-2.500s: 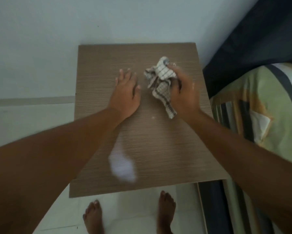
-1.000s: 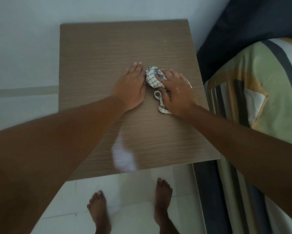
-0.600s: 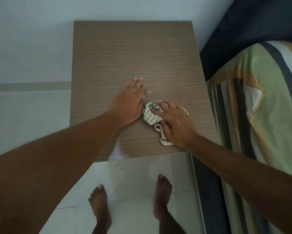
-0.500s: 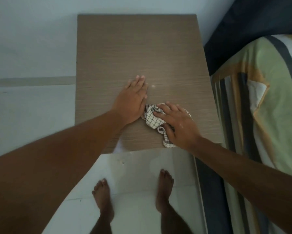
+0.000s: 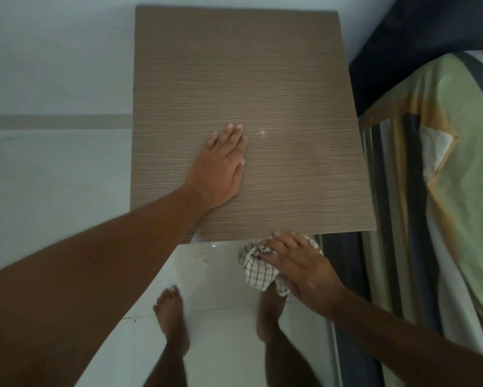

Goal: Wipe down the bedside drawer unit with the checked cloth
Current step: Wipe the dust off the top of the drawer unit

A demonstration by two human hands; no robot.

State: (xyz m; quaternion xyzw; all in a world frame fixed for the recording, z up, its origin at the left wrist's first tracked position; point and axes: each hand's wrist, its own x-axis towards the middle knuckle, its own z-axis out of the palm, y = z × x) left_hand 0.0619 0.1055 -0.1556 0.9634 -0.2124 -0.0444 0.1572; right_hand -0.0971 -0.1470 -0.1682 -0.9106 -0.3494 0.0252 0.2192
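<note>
Drawer unit (image 5: 262,79) bears left hand (image 5: 219,171) (flat); checked cloth (image 5: 258,270) in right hand (image 5: 304,269), off-edge.

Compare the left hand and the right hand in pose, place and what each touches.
The left hand lies flat with straight fingers; the right hand holds the bunched checked cloth. The left hand rests bare on the drawer unit top, mid-surface; the right hand is just past its front edge, seen against the floor. Both are bare and palm down.
</note>
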